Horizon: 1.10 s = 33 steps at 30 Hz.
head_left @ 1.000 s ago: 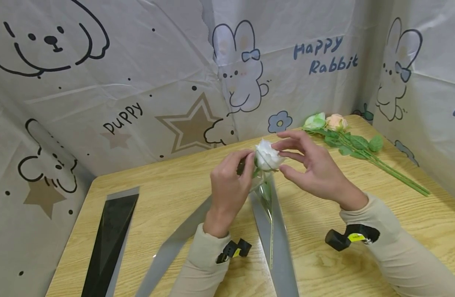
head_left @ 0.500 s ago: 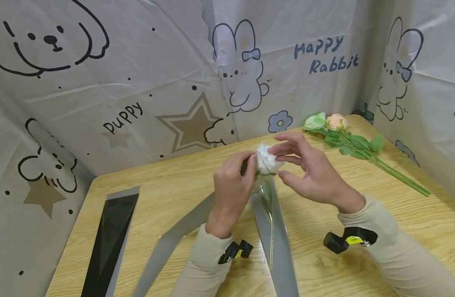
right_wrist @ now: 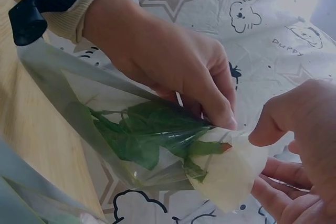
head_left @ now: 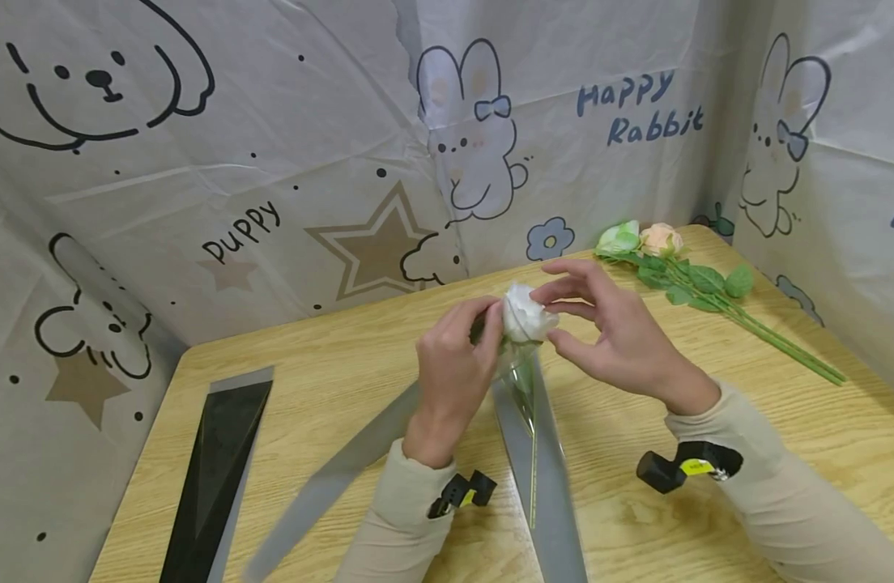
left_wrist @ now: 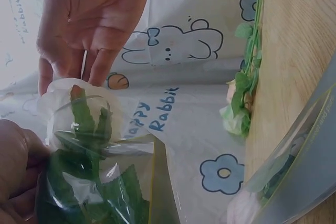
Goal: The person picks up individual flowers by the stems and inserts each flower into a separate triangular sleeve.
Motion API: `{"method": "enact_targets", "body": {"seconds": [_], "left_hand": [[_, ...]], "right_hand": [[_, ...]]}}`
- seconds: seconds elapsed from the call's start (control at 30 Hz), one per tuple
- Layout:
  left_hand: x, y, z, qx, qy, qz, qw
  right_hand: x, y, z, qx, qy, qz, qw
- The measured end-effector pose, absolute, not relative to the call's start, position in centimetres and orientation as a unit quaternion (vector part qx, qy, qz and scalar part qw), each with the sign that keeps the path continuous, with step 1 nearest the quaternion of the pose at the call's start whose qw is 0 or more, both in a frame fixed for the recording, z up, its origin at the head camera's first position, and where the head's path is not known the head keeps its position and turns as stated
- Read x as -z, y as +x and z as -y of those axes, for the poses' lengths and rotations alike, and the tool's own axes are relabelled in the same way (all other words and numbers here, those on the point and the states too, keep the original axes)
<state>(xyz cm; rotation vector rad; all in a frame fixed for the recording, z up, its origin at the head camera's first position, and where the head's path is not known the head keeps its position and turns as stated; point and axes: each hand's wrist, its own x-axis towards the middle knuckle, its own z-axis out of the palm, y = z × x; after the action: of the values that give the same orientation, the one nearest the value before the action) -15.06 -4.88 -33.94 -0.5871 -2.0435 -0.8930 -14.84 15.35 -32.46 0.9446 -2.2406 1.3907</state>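
Note:
A white rose (head_left: 529,314) with green leaves (right_wrist: 137,148) stands in a clear-fronted grey wrapping sleeve (head_left: 345,457), whose tail slants to the lower left. Beside the bloom, my left hand (head_left: 457,356) pinches the sleeve and the flower just under the head; its fingertips are partly hidden in the head view. My right hand (head_left: 613,336) curves around the far right of the bloom, fingertips on the petals and thumb at their lower edge. In the left wrist view, the right fingers (left_wrist: 79,64) reach down to the top of the rose.
Another grey sleeve (head_left: 552,494) lies on the wooden table (head_left: 622,470), a pale flower (left_wrist: 244,205) inside it. A stack of black sleeves (head_left: 217,453) is at the left. At the back right lie a green-white rose (head_left: 619,237) and a peach rose (head_left: 661,240), against the printed cloth wall.
The rose and both hands have dipped slightly. The tail of the held sleeve has swung a little to the left. My right fingertips have shifted slightly over the petals.

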Motion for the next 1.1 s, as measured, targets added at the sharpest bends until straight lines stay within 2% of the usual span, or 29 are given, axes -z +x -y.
{"method": "enact_targets", "body": {"seconds": [1.1], "left_hand": [[33.9,-14.75,4.78,0.336,-0.249,0.823,0.383]], "right_hand": [[32.36,-14.84,-15.27,-0.499,0.332,0.774,0.204]]}}
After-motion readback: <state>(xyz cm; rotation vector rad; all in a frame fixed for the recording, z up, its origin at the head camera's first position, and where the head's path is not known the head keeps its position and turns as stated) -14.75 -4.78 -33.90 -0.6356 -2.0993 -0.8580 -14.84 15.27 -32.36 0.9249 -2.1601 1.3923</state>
